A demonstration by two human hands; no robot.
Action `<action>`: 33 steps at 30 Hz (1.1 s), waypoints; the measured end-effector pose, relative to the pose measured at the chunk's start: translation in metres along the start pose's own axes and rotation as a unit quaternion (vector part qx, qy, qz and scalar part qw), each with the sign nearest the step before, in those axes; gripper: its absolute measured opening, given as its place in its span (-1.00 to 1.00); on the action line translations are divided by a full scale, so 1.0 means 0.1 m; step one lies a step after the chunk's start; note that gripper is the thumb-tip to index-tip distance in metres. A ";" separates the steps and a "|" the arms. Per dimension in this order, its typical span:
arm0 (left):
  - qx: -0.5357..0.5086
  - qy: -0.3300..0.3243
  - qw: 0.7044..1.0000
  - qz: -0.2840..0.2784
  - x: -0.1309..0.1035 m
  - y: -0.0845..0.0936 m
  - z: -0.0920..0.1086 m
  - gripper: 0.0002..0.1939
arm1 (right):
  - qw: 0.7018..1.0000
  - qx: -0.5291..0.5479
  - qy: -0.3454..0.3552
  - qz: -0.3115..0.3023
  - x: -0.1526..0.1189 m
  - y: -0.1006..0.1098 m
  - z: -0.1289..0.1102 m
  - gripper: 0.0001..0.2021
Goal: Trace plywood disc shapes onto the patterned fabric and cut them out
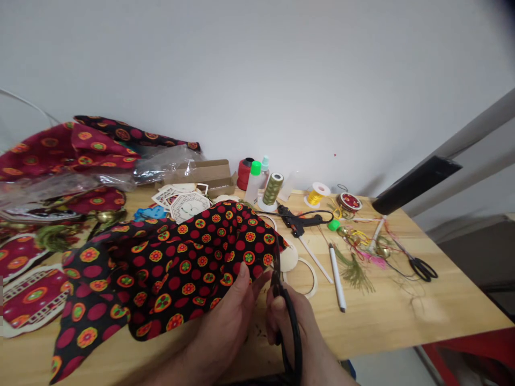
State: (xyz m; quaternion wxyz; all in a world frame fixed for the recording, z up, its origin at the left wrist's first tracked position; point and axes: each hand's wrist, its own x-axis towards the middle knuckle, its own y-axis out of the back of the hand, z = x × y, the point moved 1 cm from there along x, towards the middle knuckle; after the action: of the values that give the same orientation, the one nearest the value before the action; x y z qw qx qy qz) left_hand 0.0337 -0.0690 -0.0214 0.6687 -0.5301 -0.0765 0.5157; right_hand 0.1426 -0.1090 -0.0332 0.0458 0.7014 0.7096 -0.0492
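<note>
A large black cloth (189,252) printed with maroon dots and orange flowers spreads over the table in front of me. My left hand (237,300) grips it near its right edge, thumb on top and fingers underneath. In my right hand (295,316) is a pair of black-handled scissors (296,343). Their blades point away from me and lie against the cloth's right edge, just beside my left fingertips. Whether the blades have cloth between them is hard to make out. Small dark scraps lie on the wood below my hands.
Behind the cloth stand a red thread spool (243,174), a green-capped bottle (253,182) and an olive thread cone (273,188). To the right lie a black glue gun (301,220), a white pen (337,279), tassels (356,273) and another scissors (422,268). Patterned fabric (48,147) is piled at left.
</note>
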 end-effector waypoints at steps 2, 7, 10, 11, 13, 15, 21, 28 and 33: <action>0.020 0.006 1.000 0.010 0.00 0.01 0.00 -0.59 | 1.000 -0.005 0.001 0.005 0.00 0.00 0.02 -0.42; 0.033 0.012 0.999 0.014 0.00 0.02 -0.01 -0.57 | 1.000 -0.002 0.005 0.014 -0.01 0.02 0.10 -0.45; 0.024 -0.004 0.999 0.027 0.01 0.01 -0.01 -0.62 | 1.000 0.001 -0.012 0.008 0.00 0.02 0.13 -0.44; 0.020 -0.009 0.999 0.028 0.01 0.01 -0.01 -0.63 | 1.000 0.000 -0.019 0.005 0.00 0.02 0.13 -0.44; 0.020 -0.011 0.999 0.028 0.02 0.01 -0.01 -0.63 | 1.000 -0.004 -0.029 0.011 0.01 0.02 0.12 -0.41; 0.027 -0.001 0.999 0.031 0.02 0.01 -0.01 -0.61 | 0.999 -0.009 -0.034 0.020 0.01 0.02 0.10 -0.39; 0.014 -0.021 0.999 0.022 0.02 0.00 0.02 -0.64 | 0.998 -0.031 -0.042 0.027 0.00 0.02 0.02 -0.37; -0.028 -0.060 0.998 0.005 0.02 0.00 0.03 -0.70 | 0.998 -0.031 -0.052 0.020 0.01 0.01 0.12 -0.38; -0.089 -0.063 0.994 0.000 0.01 -0.01 0.09 -0.84 | 0.997 -0.050 -0.053 0.021 -0.02 0.02 0.23 -0.35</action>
State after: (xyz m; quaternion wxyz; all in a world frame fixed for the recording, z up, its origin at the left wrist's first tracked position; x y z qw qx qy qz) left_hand 0.0285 -0.0621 -0.0173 0.6129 -0.5538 -0.1640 0.5392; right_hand 0.1448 -0.1137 -0.0559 0.1189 0.7095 0.6928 -0.0499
